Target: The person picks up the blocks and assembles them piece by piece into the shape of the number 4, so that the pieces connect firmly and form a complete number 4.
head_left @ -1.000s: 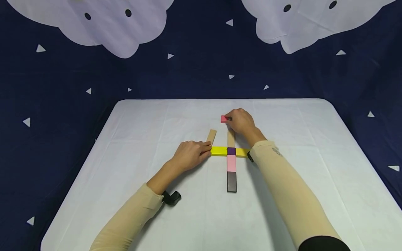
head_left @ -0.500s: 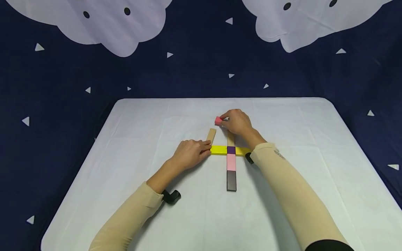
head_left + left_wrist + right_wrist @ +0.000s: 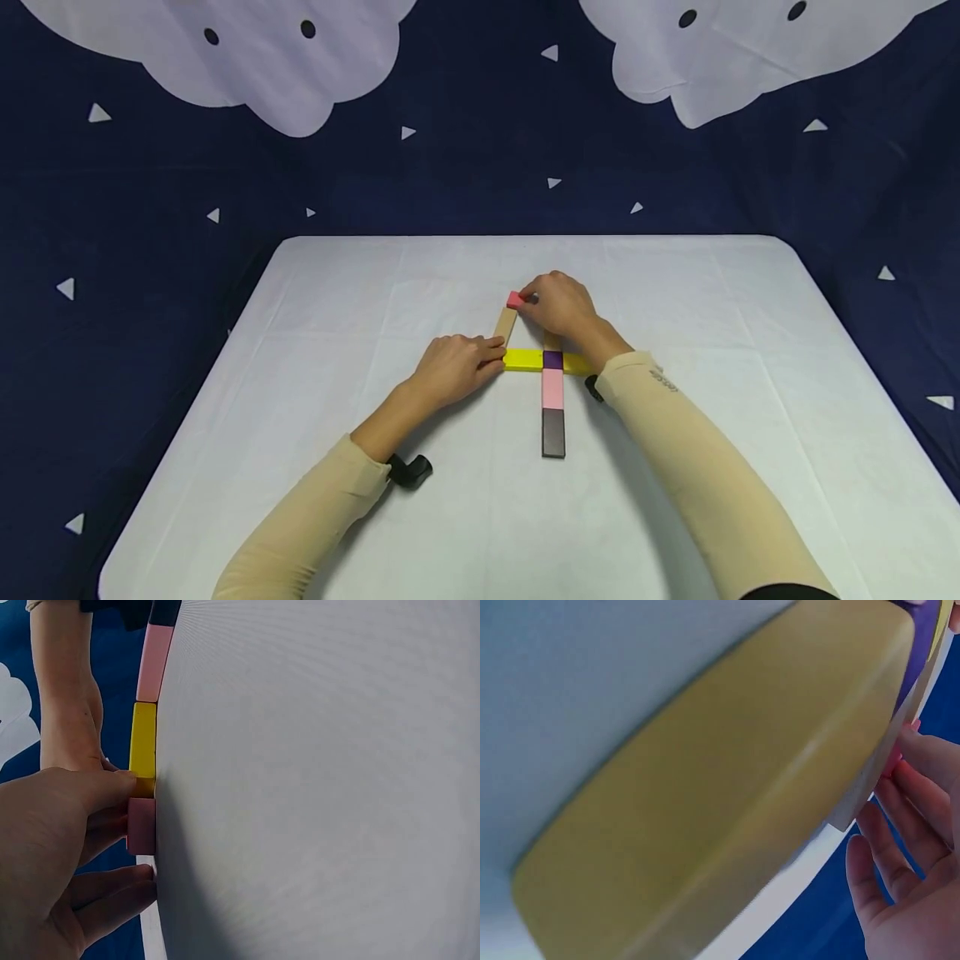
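Observation:
My right hand (image 3: pixel 558 302) pinches a small coral-red block (image 3: pixel 513 298) at the upper end of a slanted tan block (image 3: pixel 506 323). My left hand (image 3: pixel 459 369) rests at the left end of a yellow block (image 3: pixel 522 359), its thumb touching that block. A dark pink block (image 3: pixel 141 826) sits beside the yellow one in the left wrist view, with fingers behind it. A purple block (image 3: pixel 552 360), a light pink block (image 3: pixel 552 389) and a dark grey block (image 3: pixel 553 433) form a column. Another tan block (image 3: pixel 552 342) is partly hidden by my right hand.
Another yellow block (image 3: pixel 577 364) extends right of the purple one, partly under the right forearm; it looms large in the right wrist view. A white-covered table (image 3: pixel 360 283) carries everything. Behind it hangs a dark blue cloth (image 3: pixel 480 183) with clouds and triangles.
My right hand has moved left and nearer with the coral-red block, bringing it from above the upright tan block to the slanted tan block's end. The left hand has stayed still.

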`<state>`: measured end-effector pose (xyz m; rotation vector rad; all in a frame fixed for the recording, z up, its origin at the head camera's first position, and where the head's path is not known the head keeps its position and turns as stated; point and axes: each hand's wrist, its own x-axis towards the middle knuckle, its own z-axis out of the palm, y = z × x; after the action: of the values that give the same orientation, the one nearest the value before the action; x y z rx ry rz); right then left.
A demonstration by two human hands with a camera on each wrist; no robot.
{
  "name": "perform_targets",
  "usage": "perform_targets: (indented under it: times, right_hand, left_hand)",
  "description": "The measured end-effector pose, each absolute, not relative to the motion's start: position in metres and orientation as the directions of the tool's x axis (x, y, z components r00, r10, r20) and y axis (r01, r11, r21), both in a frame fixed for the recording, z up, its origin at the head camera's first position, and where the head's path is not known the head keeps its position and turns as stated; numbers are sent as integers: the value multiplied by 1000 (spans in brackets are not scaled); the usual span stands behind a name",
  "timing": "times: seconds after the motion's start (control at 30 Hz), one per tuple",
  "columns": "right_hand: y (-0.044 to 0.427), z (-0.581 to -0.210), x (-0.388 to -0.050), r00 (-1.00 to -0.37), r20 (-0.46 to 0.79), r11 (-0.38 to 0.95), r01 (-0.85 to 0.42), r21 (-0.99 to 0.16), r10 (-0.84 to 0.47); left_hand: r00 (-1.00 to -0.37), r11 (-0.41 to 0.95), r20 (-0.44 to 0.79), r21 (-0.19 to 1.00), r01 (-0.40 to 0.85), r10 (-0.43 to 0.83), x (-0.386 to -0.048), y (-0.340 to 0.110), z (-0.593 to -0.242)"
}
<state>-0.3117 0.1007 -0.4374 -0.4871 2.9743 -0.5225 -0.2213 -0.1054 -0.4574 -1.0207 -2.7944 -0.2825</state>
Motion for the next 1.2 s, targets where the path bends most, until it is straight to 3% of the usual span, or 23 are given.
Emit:
perform_targets:
  times: [0.4,0.93,1.2]
  right_hand:
    - [99,-440,-310,-933,-12,887,-338,-315,-360]
    - [100,-444,-310,-925,24,861,-361,-357,-378]
    - [108,-437,-308,-878,185,845,-476,-243,-442]
  left_hand:
    - [-756,754,207,107,648,621,-220,-105,-455]
    - [-775,768,187,124,628,603,-221,-104,-454]
    - [-781,759,198,189,624,593,-222,-103,-455]
